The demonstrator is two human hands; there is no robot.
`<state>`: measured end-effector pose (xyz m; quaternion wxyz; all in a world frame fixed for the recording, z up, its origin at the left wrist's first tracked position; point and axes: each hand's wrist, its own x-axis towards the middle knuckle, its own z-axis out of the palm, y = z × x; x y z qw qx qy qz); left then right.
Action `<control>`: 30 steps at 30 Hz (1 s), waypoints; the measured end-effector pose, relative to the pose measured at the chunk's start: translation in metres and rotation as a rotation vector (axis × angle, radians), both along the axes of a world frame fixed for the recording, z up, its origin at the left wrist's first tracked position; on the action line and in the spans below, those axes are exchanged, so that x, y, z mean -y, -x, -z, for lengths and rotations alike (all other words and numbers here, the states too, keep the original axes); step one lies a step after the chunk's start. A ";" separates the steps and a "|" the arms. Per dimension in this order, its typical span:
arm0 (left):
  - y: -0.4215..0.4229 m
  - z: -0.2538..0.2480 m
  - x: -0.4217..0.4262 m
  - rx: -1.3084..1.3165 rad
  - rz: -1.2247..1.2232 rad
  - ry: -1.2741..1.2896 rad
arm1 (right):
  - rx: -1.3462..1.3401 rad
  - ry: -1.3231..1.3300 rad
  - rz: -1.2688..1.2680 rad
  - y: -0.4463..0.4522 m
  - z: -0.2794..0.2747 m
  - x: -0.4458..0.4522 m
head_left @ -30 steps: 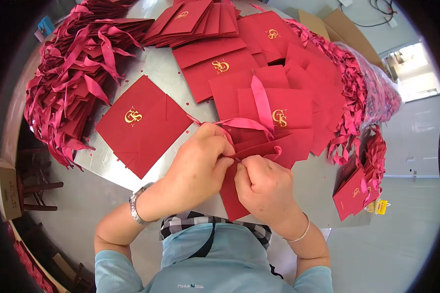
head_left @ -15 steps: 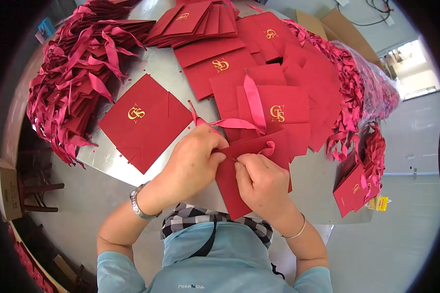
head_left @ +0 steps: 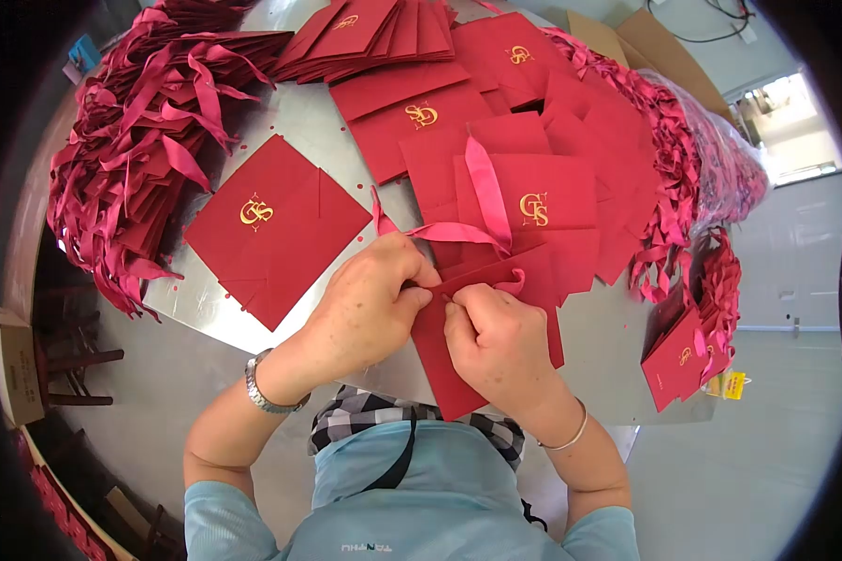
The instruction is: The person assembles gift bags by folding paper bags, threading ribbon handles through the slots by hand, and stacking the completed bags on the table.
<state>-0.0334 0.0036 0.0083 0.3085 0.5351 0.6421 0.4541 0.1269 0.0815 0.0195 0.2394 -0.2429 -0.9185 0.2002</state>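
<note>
A folded dark red paper bag (head_left: pixel 442 369) is held in front of me at the table's near edge, slightly tilted. My left hand (head_left: pixel 370 299) is closed, thumb and fingers pinching the bag's upper left edge. Against the bag's upper part, my right hand (head_left: pixel 498 341) is closed in a pinch; what lies between its fingertips is too small to make out. A pink ribbon (head_left: pixel 485 192) loops over the bags just beyond, one tail rising behind my left hand. A short ribbon curl (head_left: pixel 513 282) shows above my right hand.
More flat red bags with gold lettering (head_left: pixel 533 208) overlap beyond my hands. A single bag (head_left: pixel 276 224) lies to the left. Ribboned bags are heaped at far left (head_left: pixel 126 164) and right (head_left: pixel 711 299). A plastic-wrapped bundle (head_left: pixel 720 164) and a cardboard box (head_left: pixel 669 51) stand back right.
My right hand has shifted slightly left and its fingers are curled a little more at the bag's upper edge. My left hand keeps its grip with almost no movement.
</note>
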 end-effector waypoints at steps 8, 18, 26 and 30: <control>-0.007 0.001 0.002 -0.081 -0.041 -0.180 | 0.375 -0.263 -0.045 0.016 -0.023 0.007; -0.007 0.005 0.001 -0.025 -0.116 -0.231 | 0.242 -0.168 0.045 0.021 -0.024 0.001; 0.003 -0.012 0.003 0.064 -0.086 -0.260 | 0.069 -0.076 -0.018 0.005 -0.017 -0.006; 0.013 -0.025 -0.008 -0.112 0.152 -0.146 | -0.012 -0.044 -0.003 -0.001 -0.010 -0.004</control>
